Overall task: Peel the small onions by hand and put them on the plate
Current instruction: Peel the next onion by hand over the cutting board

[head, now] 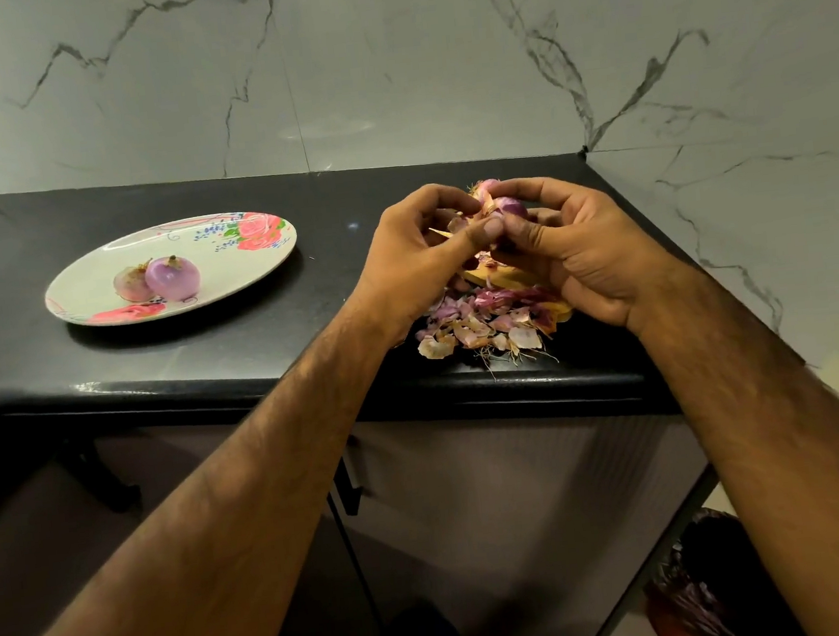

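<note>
A small purple onion [508, 205] is held above the black counter between both hands. My right hand [584, 245] grips it with curled fingers and thumb. My left hand [423, 245] pinches a strip of its dry skin beside the right thumb. An oval white plate [96, 282] with pink flowers sits to the left on the counter. Two peeled onions [171, 277] lie side by side on the plate.
A heap of pink and tan onion peels [484, 319] lies on the counter [313, 297] under my hands, near the front edge. A marble wall rises behind and to the right. A bin with a dark bag [705, 592] stands on the floor at lower right.
</note>
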